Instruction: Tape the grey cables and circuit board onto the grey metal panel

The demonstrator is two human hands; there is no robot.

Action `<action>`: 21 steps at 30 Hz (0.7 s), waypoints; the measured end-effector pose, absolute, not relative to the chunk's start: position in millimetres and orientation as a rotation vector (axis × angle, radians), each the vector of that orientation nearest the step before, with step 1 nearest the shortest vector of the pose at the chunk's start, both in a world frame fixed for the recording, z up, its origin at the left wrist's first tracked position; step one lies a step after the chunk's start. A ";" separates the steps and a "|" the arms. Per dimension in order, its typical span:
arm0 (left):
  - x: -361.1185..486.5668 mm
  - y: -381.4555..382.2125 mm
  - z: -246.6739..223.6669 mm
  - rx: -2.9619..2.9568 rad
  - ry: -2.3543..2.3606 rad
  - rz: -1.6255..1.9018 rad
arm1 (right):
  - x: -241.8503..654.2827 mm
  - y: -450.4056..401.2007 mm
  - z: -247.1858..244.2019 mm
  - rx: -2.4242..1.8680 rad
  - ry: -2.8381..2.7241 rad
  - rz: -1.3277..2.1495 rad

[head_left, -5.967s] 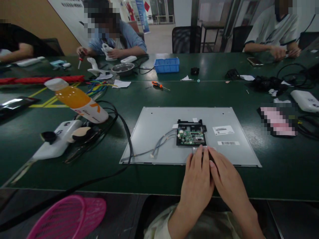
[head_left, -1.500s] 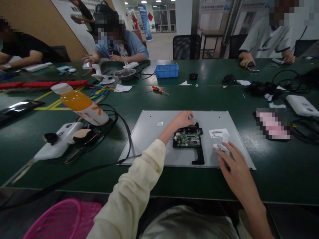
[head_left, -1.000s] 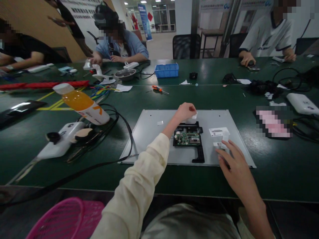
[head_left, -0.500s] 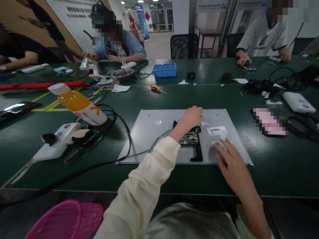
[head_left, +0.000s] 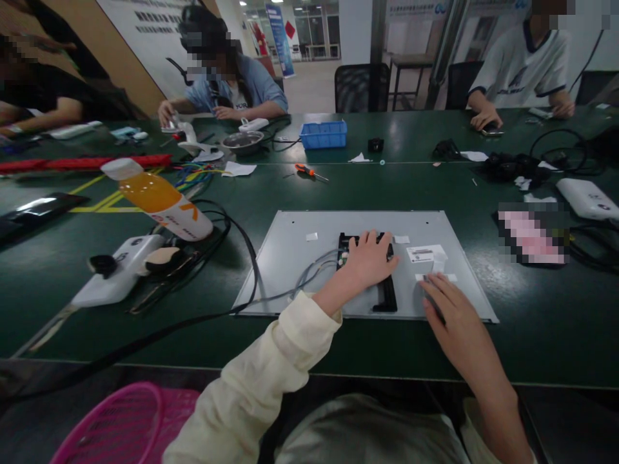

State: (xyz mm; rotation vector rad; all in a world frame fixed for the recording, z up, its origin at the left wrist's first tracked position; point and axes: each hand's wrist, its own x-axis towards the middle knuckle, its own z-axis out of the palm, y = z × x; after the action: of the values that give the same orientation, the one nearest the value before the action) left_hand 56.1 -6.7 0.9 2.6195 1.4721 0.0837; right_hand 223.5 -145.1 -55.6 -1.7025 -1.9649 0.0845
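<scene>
A flat grey panel [head_left: 290, 270] lies on the green table in front of me. My left hand [head_left: 370, 258], fingers spread and bent downward, rests over the black bracket [head_left: 387, 296] at the panel's middle and covers most of the circuit board there. Grey cables [head_left: 309, 270] run from under it to the left. My right hand [head_left: 449, 309] is open at the panel's right part, its fingertips at a small white label beside a larger printed label [head_left: 425, 253]. Nothing shows in its grasp.
Left are an orange drink bottle [head_left: 159, 200], a white power strip [head_left: 118, 274] and black cables. Beyond the panel lie a screwdriver [head_left: 312, 172] and a blue basket [head_left: 323, 135]. A phone [head_left: 532, 237] lies right. People sit across the table.
My left hand has come down and nearer over the bracket, fingers now spread, hiding the circuit board that showed before. My right hand has barely moved. The view has shifted slightly.
</scene>
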 end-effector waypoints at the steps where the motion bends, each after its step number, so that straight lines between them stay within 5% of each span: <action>1: 54.9 -4.6 0.5 2.618 1.468 0.087 | 223.3 -145.3 -55.4 -1.705 -1.965 0.089; 21: 22.5 -83.8 28.0 2.657 1.708 0.361 | 214.9 -149.6 -40.7 -1.656 -1.849 -0.022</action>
State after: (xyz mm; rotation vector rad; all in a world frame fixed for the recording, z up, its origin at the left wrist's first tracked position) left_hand 22.5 -83.8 28.0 2.6567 1.7079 0.3606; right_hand 214.9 -149.6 -40.7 -1.6558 -1.8494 -0.0219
